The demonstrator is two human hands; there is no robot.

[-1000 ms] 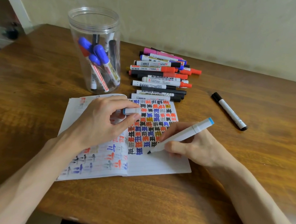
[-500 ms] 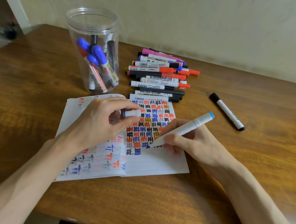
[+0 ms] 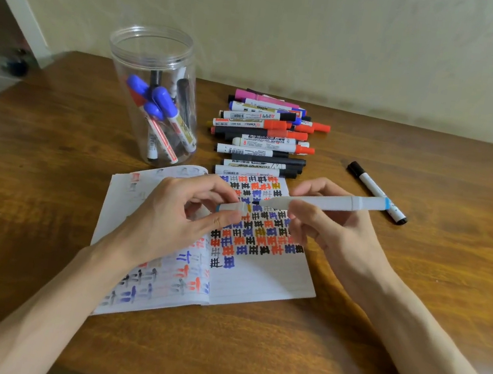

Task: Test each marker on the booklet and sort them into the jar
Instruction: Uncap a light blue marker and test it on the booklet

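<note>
Right hand grips the white marker above the booklet; left hand pinches its cap near the tip; misaligned capping may smear ink across fingers or booklet.

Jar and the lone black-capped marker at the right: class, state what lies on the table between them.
In the head view, a pile of capped markers lies between the jar and the lone marker, with bare table to the pile's right.

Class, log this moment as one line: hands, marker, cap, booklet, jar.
left hand: pinches cap | right hand: holds white marker, tip near cap | booklet: open beneath | jar: markers inside
</note>
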